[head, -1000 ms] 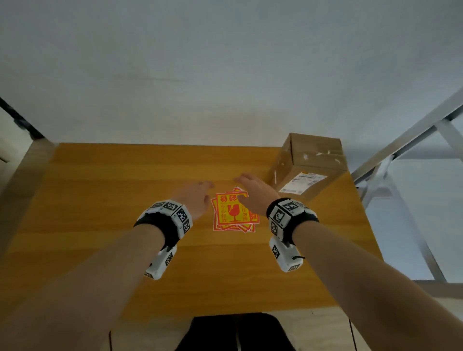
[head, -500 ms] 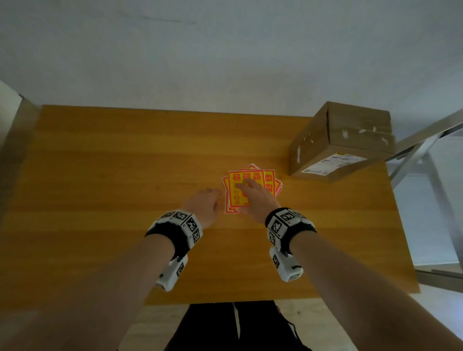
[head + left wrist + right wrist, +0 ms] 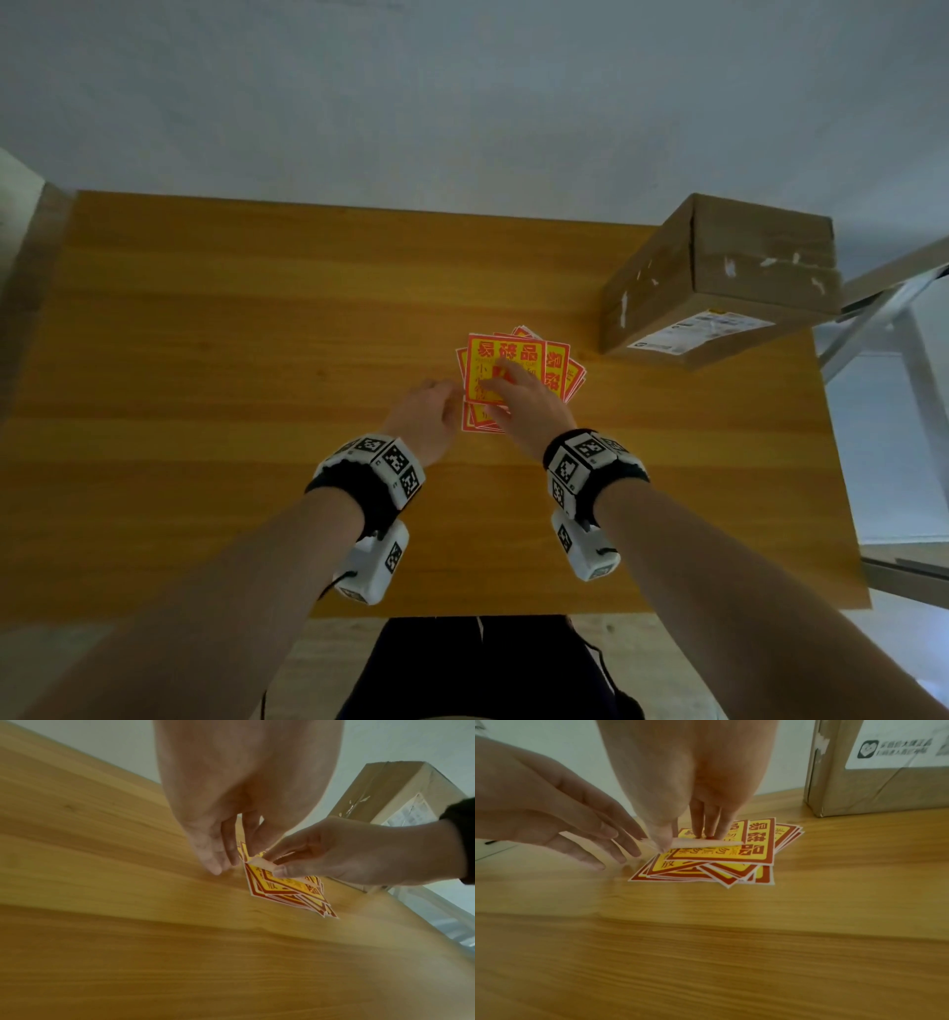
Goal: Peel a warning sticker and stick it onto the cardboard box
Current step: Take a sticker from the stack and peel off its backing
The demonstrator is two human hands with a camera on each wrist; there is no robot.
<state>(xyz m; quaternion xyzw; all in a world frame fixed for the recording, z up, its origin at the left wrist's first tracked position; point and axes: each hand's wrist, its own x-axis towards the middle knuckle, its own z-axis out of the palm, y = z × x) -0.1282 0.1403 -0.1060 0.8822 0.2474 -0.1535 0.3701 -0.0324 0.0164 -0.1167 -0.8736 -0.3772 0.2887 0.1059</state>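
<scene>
- There's a messy fanned pile of red-and-yellow warning stickers lying flat on the wooden counter, and everything else here is placed off that pile.
- Right hand is on top of the pile: the thumb and fingers are pinching the near-left edge of the top warning sticker, and that edge is curled up off the sheets below it. Rest of that sticker is flat on the pile.
- Left hand sits just beside the pile's left edge, fingers straight and relaxed, pointing down at the counter. It isn't gripping anything. The fingertips are right at the pile's edge; can't tell if they actually touch it.
- The cardboard box stands on the counter beyond the pile and off to its right, near but not touching it. It's taped shut, with a white shipping label on the side facing the pile.
</scene>
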